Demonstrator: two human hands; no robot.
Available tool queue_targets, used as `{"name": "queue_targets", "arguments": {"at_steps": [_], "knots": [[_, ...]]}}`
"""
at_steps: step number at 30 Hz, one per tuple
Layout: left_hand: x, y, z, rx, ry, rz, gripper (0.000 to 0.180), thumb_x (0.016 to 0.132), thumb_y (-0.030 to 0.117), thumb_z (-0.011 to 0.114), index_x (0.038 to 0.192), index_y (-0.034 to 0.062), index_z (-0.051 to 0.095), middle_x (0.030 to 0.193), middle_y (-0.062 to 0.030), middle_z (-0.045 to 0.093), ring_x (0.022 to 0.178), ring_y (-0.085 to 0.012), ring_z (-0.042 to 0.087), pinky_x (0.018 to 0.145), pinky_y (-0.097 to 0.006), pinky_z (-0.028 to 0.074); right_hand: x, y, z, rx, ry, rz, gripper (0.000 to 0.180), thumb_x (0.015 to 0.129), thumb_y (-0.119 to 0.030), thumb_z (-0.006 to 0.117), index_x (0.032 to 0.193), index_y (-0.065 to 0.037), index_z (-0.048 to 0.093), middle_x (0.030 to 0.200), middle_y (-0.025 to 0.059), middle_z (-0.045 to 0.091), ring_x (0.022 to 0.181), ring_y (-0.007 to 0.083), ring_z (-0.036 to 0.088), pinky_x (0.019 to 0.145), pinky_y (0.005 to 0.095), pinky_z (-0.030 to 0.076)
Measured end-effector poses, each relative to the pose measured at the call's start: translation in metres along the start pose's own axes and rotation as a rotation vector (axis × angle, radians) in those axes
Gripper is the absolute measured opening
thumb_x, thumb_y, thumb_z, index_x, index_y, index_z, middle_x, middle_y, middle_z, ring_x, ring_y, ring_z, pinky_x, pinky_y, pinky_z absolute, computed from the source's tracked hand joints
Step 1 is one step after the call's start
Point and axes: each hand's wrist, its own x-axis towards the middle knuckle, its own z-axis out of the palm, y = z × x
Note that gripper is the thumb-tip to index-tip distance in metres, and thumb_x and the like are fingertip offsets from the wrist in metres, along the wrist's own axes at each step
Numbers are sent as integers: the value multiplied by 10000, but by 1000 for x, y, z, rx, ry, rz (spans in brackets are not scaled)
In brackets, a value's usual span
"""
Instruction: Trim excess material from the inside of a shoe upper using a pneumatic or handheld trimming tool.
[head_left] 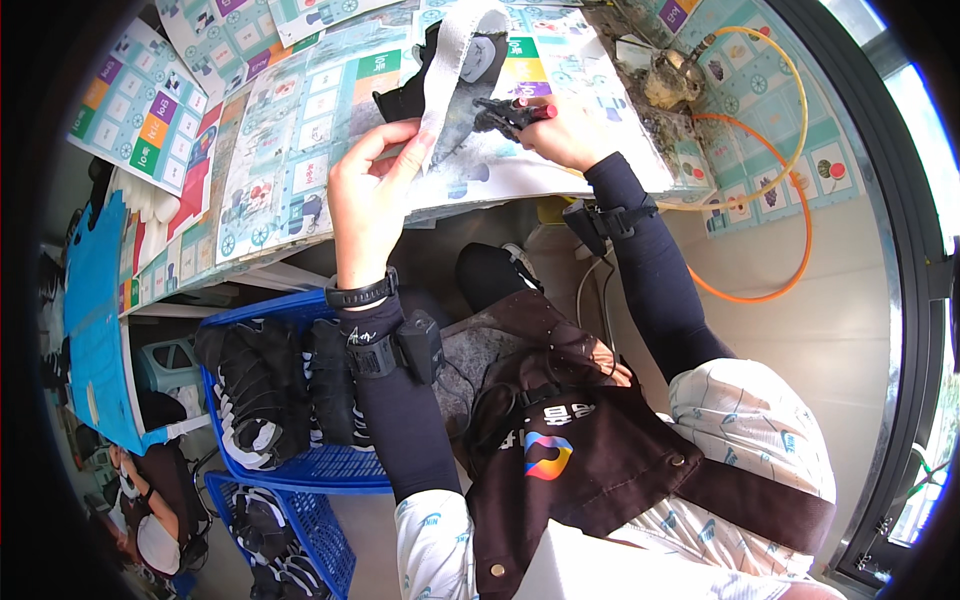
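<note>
Left hand point(368, 190) pinching grey strap point(452, 62), right hand point(562, 128) gripping pliers point(508, 112)

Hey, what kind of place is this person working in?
Probably a small shoe-making workshop. The left hand holds a grey shoe upper piece at a paper-covered workbench, the right hand holds a tool, and blue crates hold black shoe uppers.

I see the shoe part point(455, 75) on the desk point(300, 150), between my hands; pliers point(510, 112) just right of it. Basket point(300, 400) of shoes point(265, 390) sits below the desk, left of my lap.
</note>
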Motion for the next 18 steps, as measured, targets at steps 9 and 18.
{"name": "queue_targets", "arguments": {"at_steps": [9, 18], "knots": [[-3, -3, -1, -20, 4, -11, 178, 959, 109, 781, 1084, -16, 762, 962, -16, 757, 846, -61, 667, 771, -229, 531, -4, -4, -3, 94, -9, 32, 251, 838, -290, 631, 917, -89, 758, 892, 204, 734, 829, 388, 699, 775, 453, 547], [-2, 0, 4, -5, -13, -46, 165, 977, 76, 753, 1103, -31, 749, 1013, -14, 746, 899, -58, 645, 821, -220, 506, 6, 7, 1, 86, -43, 55, 263, 815, -274, 626, 939, -90, 767, 915, 216, 739, 869, 406, 709, 801, 473, 550]]}}
